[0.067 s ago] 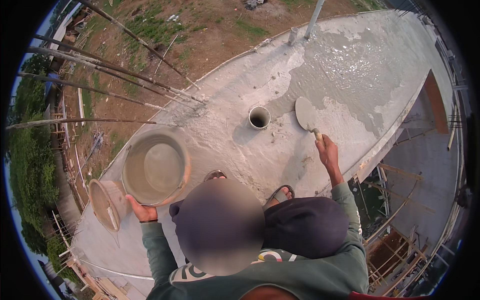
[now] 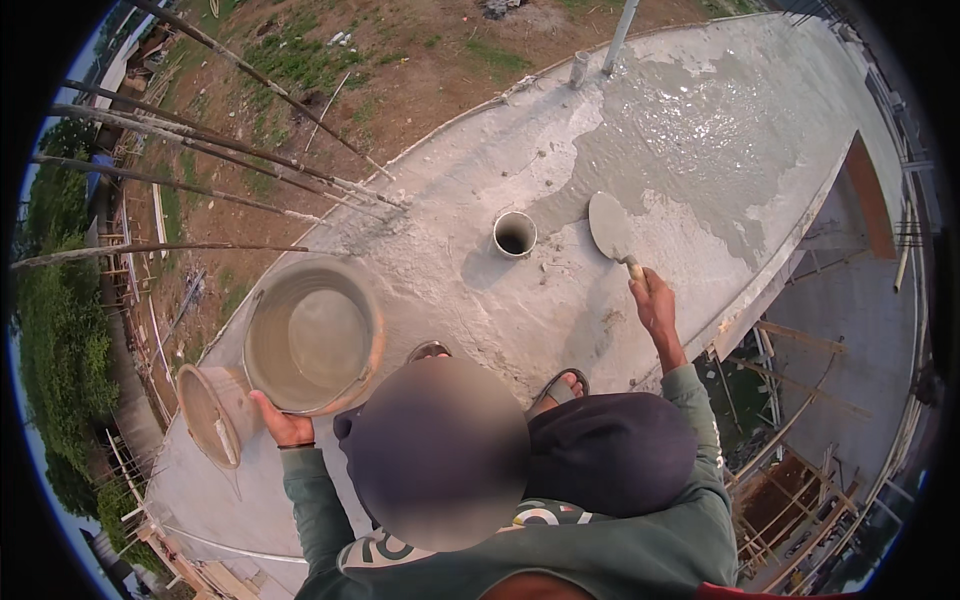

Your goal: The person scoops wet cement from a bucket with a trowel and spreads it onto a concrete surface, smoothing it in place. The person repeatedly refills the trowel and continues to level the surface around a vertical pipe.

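Observation:
My right hand (image 2: 656, 305) is closed round the wooden handle of a masonry trowel (image 2: 610, 227). The trowel's leaf-shaped blade, coated in grey cement, is over the concrete slab, to the right of an upright pipe stub (image 2: 515, 235). At my left, my left hand (image 2: 282, 422) grips the near rim of a big round bucket (image 2: 262, 345), its thumb on the rim and the other fingers partly hidden. Grey residue coats the bucket's inside. Beside that hand a smaller bucket (image 2: 208, 415) lies tipped on its side.
Wet cement (image 2: 690, 150) covers the far right of the slab (image 2: 440, 230). Another short pipe (image 2: 579, 70) and a tall grey post (image 2: 620, 38) rise at the far edge. Wooden poles (image 2: 200, 172) lean at the left. The slab's right edge drops to a lower level (image 2: 850, 340).
The view has shifted very slightly. Both hands, the trowel and the bucket keep almost the same places.

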`<state>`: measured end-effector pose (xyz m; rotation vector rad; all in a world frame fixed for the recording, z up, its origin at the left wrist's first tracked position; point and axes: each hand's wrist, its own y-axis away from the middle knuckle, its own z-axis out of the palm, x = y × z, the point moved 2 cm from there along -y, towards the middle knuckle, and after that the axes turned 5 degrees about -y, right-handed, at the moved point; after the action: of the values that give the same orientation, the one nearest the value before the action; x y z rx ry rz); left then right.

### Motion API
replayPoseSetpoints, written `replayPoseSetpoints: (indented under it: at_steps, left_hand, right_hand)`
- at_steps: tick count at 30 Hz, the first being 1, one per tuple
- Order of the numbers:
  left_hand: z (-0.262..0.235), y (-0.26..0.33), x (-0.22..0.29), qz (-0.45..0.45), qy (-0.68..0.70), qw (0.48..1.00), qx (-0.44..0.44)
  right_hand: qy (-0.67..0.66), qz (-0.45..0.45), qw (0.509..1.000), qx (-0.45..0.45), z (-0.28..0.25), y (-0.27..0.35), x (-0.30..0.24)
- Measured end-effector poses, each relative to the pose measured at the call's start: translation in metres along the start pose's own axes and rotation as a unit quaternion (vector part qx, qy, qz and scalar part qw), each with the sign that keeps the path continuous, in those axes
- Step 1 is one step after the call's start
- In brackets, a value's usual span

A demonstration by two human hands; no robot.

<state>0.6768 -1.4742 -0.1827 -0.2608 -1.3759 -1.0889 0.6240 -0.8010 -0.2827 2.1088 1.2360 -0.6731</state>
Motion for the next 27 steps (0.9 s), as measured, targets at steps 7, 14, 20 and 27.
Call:
replayPoseSetpoints:
  at_steps: [7, 14, 20, 27]
  left_hand:
    - [0.093, 0.008, 0.009, -0.084, -0.067, 0.984, -0.142]
    - [0.217, 0.027, 0.014, -0.111, -0.105, 0.944, -0.293]
    - [0.324, 0.035, 0.011, -0.076, -0.174, 0.919, -0.344]
    - [0.428, 0.034, -0.006, -0.02, -0.245, 0.87, -0.429]
  right_hand:
    - [-0.057, 0.025, 0.997, 0.041, 0.008, 0.02, 0.0]
    - [-0.074, 0.028, 0.995, 0.067, 0.006, 0.041, -0.002]
    - [-0.054, 0.042, 0.993, 0.096, 0.001, 0.057, -0.006]
    - [0.015, 0.039, 0.996, 0.081, -0.01, 0.058, -0.017]
